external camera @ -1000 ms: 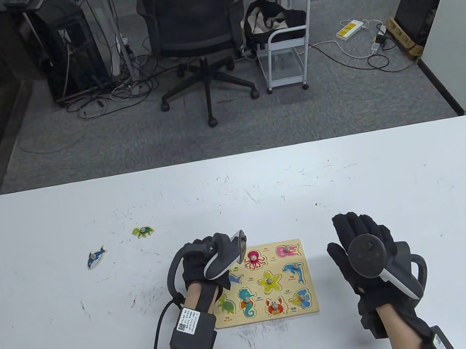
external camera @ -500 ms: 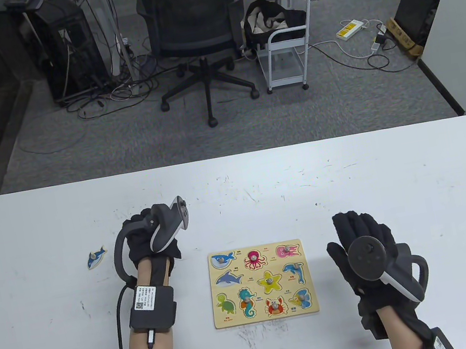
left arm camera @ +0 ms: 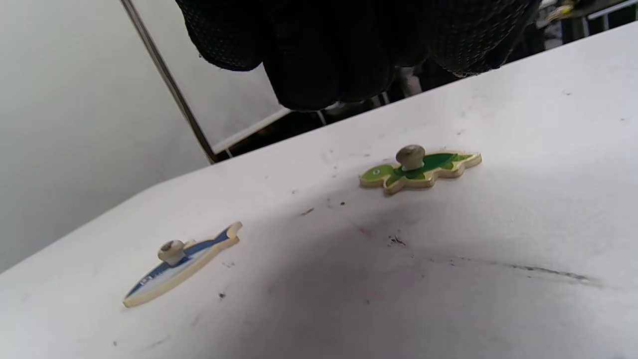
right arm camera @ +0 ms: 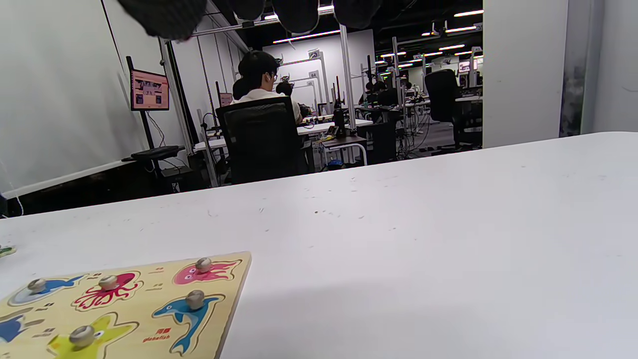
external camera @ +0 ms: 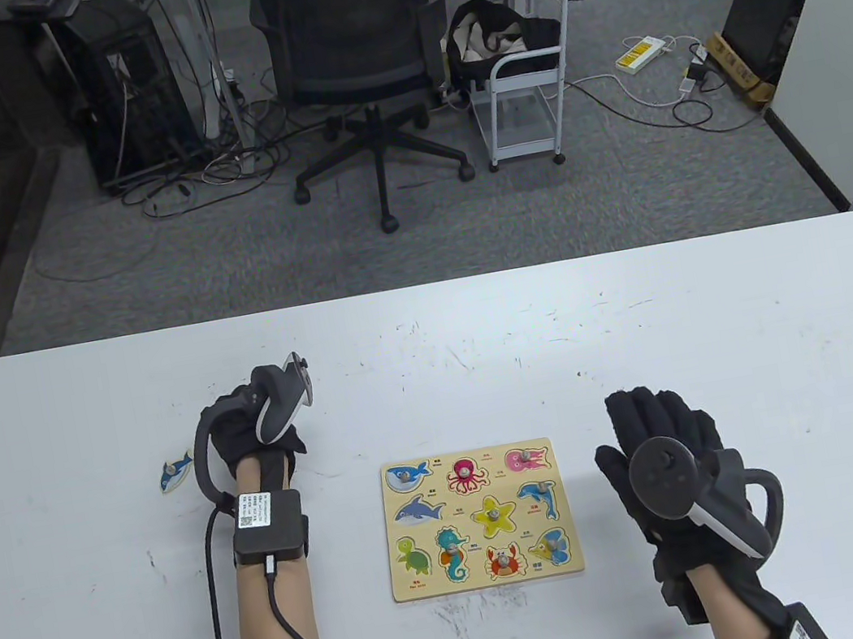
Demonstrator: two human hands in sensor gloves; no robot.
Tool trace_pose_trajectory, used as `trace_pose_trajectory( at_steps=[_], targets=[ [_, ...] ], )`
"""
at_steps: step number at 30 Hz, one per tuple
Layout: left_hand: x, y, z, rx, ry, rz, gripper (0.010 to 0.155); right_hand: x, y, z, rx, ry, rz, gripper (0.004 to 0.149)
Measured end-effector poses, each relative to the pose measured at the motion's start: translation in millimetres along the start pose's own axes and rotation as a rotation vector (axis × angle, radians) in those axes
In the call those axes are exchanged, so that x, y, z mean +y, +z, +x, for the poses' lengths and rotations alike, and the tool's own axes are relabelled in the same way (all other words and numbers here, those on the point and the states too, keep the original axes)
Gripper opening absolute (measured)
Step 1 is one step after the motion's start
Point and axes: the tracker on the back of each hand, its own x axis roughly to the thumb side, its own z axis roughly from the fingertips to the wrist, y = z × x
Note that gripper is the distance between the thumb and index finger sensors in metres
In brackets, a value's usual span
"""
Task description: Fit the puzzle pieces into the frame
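Note:
The wooden puzzle frame [external camera: 562,506] lies at the table's front centre, with most sea-animal pieces seated, including the whale [external camera: 408,473] at its top left. Its shark and turtle recesses on the left side show only printed pictures. The green turtle piece [left arm camera: 418,169] and the blue shark piece [external camera: 175,471] lie loose on the table to the frame's far left. My left hand [external camera: 245,434] hovers over the turtle and hides it in the table view; its fingers [left arm camera: 349,50] hang just above the knob and hold nothing. My right hand [external camera: 657,435] lies flat beside the frame's right edge.
The white table [external camera: 723,317] carries scuff marks. Beyond its far edge stand an office chair [external camera: 356,60] and a small white cart [external camera: 523,71] on the floor. In the right wrist view a person [right arm camera: 259,75] sits at a desk far behind.
My left hand left the frame's top-left corner, uncovering the seated whale, and travelled up and left until it hangs over the turtle piece. My right hand has stayed put.

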Motion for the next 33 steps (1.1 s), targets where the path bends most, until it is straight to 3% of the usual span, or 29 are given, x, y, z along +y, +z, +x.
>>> trace_pose_trajectory(
  at_steps=[11,33],
  targets=[
    [-22.8,-15.6,5.7,0.042,-0.017,-0.04,0.054,1.2,-1.0,-1.8,0.012,-0.002,0.007,0.066],
    [-22.1,-12.3,10.1,0.049,-0.008,0.018,0.045,1.8,-1.9,-0.1,0.018,0.014,0.025,0.066]
  ],
)
